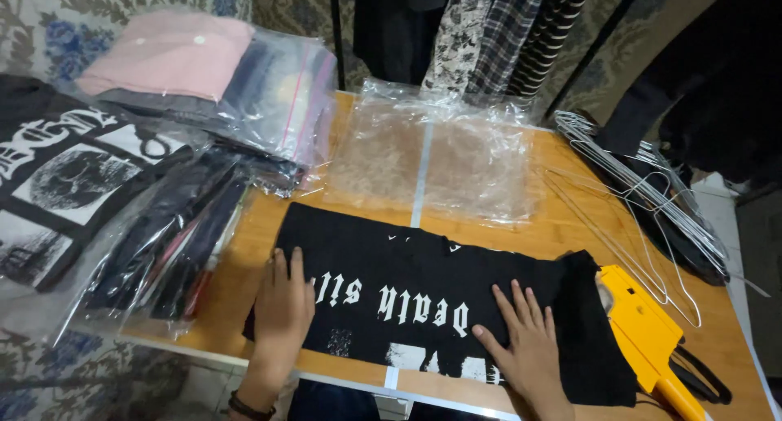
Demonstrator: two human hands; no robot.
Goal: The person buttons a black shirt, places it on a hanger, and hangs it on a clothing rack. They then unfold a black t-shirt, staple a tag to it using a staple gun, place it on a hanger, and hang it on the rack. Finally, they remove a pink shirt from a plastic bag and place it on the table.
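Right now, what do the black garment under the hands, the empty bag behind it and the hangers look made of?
Black garment: soft knit fabric, probably cotton, matte, with white print. Empty bag: thin clear plastic, glossy and crinkled. Hangers: thin wire, pale and shiny, likely metal.

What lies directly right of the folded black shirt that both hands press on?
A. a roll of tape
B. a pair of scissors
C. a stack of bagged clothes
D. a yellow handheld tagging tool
D: the yellow handheld tagging tool lies at the black shirt's right edge, beside the right hand.
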